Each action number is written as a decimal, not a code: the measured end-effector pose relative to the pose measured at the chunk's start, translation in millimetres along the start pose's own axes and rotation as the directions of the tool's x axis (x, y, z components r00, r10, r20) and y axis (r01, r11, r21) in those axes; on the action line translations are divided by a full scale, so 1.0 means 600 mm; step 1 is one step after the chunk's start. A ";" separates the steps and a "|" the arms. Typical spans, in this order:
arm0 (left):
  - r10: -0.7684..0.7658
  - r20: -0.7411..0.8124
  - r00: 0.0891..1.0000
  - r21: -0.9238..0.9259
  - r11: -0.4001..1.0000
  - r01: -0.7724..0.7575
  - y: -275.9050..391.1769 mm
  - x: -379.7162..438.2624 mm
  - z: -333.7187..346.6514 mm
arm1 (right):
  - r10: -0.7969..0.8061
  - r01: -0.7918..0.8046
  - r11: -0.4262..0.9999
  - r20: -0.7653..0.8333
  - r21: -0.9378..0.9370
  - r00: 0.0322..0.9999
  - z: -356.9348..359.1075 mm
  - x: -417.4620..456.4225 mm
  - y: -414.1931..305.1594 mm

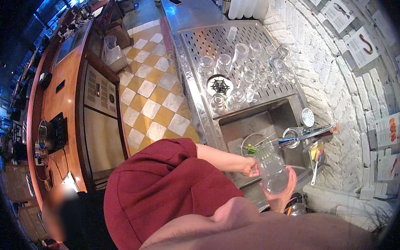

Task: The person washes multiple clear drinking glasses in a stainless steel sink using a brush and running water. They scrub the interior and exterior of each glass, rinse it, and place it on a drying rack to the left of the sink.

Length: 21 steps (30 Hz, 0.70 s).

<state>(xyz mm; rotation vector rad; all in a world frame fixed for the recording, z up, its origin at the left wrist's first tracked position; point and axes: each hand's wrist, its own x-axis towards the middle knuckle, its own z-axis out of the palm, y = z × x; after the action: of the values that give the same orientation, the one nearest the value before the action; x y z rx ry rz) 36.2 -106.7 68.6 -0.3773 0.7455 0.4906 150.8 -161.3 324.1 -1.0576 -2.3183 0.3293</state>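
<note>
Over the stainless-steel sink point(241, 127), both hands are on a clear, ribbed jug point(271, 170), tilted with its mouth toward the faucet. My left hand point(251, 166) has its fingers curled at the jug's near side; a handle there cannot be made out. My right hand point(287, 187) cups the jug's base. Just beyond its mouth, a round clear vessel point(244, 145) in the sink holds green leaves point(251, 149) and thin sticks. The chrome faucet point(303, 134) reaches in from the wall side, above a clear container point(290, 138).
Upturned glasses point(249, 72) crowd the perforated drainboard point(197, 41), near a round glass rinser point(219, 85). A white perforated cup point(307, 117) and a tray of utensils point(316, 153) stand by the brick wall point(315, 86). Another person point(72, 216) is at lower left, beside the wooden counter point(62, 102).
</note>
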 end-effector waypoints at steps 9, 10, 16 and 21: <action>-0.295 0.448 0.844 0.665 0.741 -0.094 0.079 -0.320 0.095 | 0.205 -0.226 0.973 -0.262 -0.053 0.943 -0.152 0.122 -0.037; -0.276 0.479 0.834 0.731 0.651 -0.204 0.103 -0.352 0.087 | 0.198 -0.232 0.968 -0.280 -0.093 0.939 -0.183 0.151 -0.050; 0.095 0.590 0.802 0.787 0.156 -0.597 0.355 -0.518 -0.032 | 0.063 -0.090 0.994 -0.333 -0.065 0.941 -0.308 0.417 -0.056; 0.610 0.484 0.628 0.841 -0.126 -0.526 0.580 -0.725 -0.135 | -0.174 -0.109 0.839 -0.453 -0.533 0.874 -0.302 0.690 -0.107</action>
<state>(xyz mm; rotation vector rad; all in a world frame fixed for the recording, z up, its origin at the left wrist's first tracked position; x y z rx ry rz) -473.8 15.3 274.1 1.3321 1.1436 0.7232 -1.5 106.4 660.9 -1.1839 -1.9834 -0.6034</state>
